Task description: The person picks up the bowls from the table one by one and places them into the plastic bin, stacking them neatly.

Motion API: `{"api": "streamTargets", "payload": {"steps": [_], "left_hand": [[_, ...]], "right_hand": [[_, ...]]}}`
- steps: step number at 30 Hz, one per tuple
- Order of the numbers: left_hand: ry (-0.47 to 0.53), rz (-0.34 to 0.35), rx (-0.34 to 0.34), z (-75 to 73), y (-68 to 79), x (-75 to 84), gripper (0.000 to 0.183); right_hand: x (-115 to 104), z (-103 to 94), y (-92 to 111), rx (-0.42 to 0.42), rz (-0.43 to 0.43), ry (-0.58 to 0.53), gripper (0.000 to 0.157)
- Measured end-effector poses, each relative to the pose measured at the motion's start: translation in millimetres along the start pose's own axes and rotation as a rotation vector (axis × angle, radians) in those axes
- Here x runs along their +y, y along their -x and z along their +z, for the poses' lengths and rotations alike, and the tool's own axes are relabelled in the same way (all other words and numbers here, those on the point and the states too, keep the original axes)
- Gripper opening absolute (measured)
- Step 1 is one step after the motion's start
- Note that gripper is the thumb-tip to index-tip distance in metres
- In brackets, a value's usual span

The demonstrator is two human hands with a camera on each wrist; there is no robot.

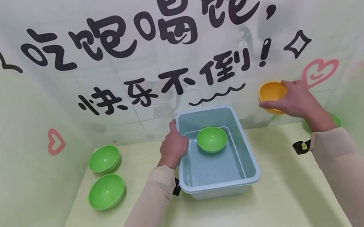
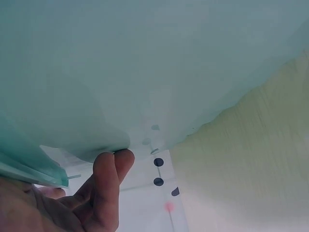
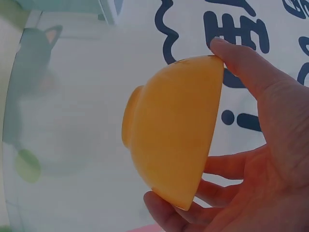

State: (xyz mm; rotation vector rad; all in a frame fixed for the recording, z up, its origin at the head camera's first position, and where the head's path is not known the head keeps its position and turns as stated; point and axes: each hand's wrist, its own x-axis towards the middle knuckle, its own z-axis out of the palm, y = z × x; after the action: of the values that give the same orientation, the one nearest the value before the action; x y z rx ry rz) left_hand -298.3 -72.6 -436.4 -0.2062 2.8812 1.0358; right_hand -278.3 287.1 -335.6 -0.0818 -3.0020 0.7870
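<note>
My right hand [image 1: 293, 99] holds an orange bowl [image 3: 174, 125] by its rim, thumb on one side and fingers on the opposite side. The bowl is raised above the table, right of a light blue plastic basin [image 1: 216, 186]. At the basin's left side, my left hand [image 1: 173, 145] grips the rim; in the left wrist view its fingers [image 2: 106, 188] lie against the outer wall. A green bowl [image 1: 212, 139] sits inside the basin, toward its far end.
Two green bowls [image 1: 104, 159] stand one before the other on the table [image 1: 215, 224] at the left. Behind my right wrist, another green bowl [image 1: 336, 119] is partly hidden. A printed curtain [image 1: 173, 58] hangs close behind the basin and along both sides.
</note>
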Motion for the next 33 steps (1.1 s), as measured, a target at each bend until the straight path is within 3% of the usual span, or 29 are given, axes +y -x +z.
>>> {"api": "streamTargets", "payload": {"steps": [8, 15, 33], "left_hand": [[-0.002, 0.003, -0.002, -2.3, -0.8, 0.3, 0.082], [-0.006, -0.018, -0.001, -1.3, -1.1, -0.8, 0.083], [-0.010, -0.004, -0.004, -0.9, 0.3, -1.2, 0.081]], "right_hand": [[-24.1, 12.8, -2.9, 0.030, -0.040, -0.068, 0.108], [-47.9, 22.8, -4.5, 0.002, -0.075, -0.102, 0.108], [-75.5, 47.2, -3.6, -0.020, -0.117, -0.142, 0.095]]}}
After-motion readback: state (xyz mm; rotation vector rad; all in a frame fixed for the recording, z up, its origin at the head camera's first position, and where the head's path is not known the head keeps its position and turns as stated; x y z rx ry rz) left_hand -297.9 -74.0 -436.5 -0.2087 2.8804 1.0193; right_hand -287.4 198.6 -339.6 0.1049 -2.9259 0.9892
